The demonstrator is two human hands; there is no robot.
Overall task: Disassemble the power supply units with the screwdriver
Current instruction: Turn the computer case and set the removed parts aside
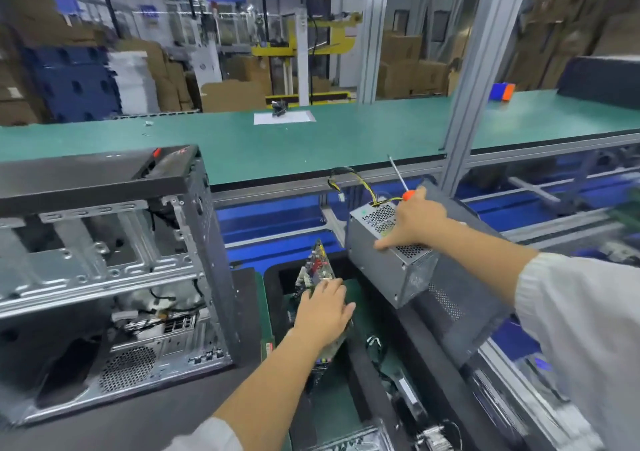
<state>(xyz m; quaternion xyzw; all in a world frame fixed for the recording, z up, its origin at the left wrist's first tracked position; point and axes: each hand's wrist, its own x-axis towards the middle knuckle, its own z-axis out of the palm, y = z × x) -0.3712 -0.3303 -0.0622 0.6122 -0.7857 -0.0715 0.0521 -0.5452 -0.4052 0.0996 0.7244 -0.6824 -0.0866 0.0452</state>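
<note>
The scene is brightly and evenly lit from overhead, with a cool white cast and no hard shadows; only soft, dim patches lie inside the open computer case (pixel 104 277) at the left of the frame. Pale glare sits on the green bench top (pixel 242 138) in the middle and on the metal upright (pixel 474 69) at the upper right. The whole picture is soft and smeared, worst in the stacked boxes (pixel 571 34) at the upper right. Wide-angle distortion bows straight lines toward the edges, and the white sleeve (pixel 581 329) at the right is washed out.
</note>
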